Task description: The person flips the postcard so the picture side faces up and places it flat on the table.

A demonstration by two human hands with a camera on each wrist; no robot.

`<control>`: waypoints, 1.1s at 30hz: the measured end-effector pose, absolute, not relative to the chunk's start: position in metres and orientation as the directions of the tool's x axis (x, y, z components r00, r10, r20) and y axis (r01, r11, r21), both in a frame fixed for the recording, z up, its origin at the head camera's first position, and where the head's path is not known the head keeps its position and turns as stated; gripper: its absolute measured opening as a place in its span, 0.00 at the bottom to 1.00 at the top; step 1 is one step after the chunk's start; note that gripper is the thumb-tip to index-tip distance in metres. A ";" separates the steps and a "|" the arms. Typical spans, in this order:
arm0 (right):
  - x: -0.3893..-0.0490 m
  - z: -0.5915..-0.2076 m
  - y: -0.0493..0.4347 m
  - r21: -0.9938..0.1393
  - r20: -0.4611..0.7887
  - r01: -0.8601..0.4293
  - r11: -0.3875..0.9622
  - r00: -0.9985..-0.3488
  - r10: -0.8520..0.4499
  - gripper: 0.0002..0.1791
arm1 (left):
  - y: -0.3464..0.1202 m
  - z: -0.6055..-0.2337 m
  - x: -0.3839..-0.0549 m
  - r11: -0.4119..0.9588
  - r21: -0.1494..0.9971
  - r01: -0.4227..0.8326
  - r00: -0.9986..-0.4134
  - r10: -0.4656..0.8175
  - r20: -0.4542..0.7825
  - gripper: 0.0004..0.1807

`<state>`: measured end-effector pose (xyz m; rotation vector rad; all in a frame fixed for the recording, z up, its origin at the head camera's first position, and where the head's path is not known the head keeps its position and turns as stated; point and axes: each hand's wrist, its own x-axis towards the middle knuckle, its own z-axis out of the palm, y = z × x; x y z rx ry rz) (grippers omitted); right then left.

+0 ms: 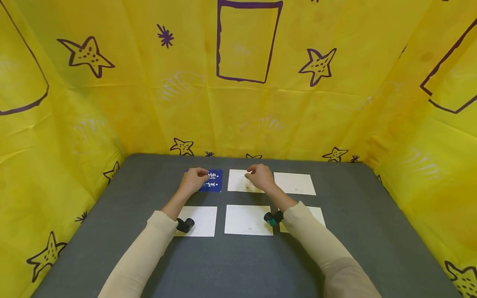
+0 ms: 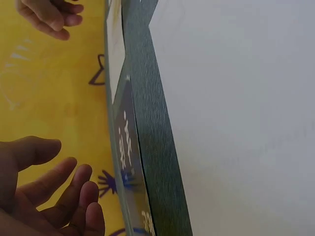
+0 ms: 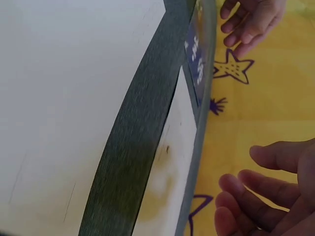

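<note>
My left hand (image 1: 193,180) hovers over a blue card (image 1: 215,184) with white characters, at the back left of the grey table. In the left wrist view the fingers and thumb of that hand (image 2: 59,196) are apart and loosely bent, holding nothing. Over the back middle white card (image 1: 236,181) hangs my right hand (image 1: 261,178), covering part of it. The right wrist view shows this hand (image 3: 275,191) with thumb and fingers spread apart and nothing between them. Small dark marks (image 3: 168,149) show on that white card.
More white cards lie on the table (image 1: 238,265): one at the back right (image 1: 294,183), and a front row of left (image 1: 205,221), middle (image 1: 246,219) and right (image 1: 316,214) cards. The forearms partly cover the outer two. Yellow patterned cloth (image 1: 149,111) surrounds the table's back and sides.
</note>
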<state>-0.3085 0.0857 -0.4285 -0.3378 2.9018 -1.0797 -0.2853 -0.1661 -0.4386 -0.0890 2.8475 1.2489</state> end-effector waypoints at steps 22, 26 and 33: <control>-0.312 -0.442 0.136 -0.559 0.021 -0.104 0.823 -0.994 -0.112 0.16 | -0.106 -0.454 -0.298 0.713 0.700 -0.032 -0.998 0.008 -0.054 0.15; -0.310 -0.445 0.137 -0.543 0.006 -0.103 0.833 -0.993 -0.118 0.16 | -0.102 -0.458 -0.298 0.718 0.695 -0.038 -0.997 0.014 -0.069 0.15; -0.308 -0.448 0.135 -0.547 -0.001 -0.097 0.831 -0.993 -0.117 0.16 | -0.094 -0.457 -0.300 0.742 0.670 -0.029 -0.997 0.028 -0.074 0.16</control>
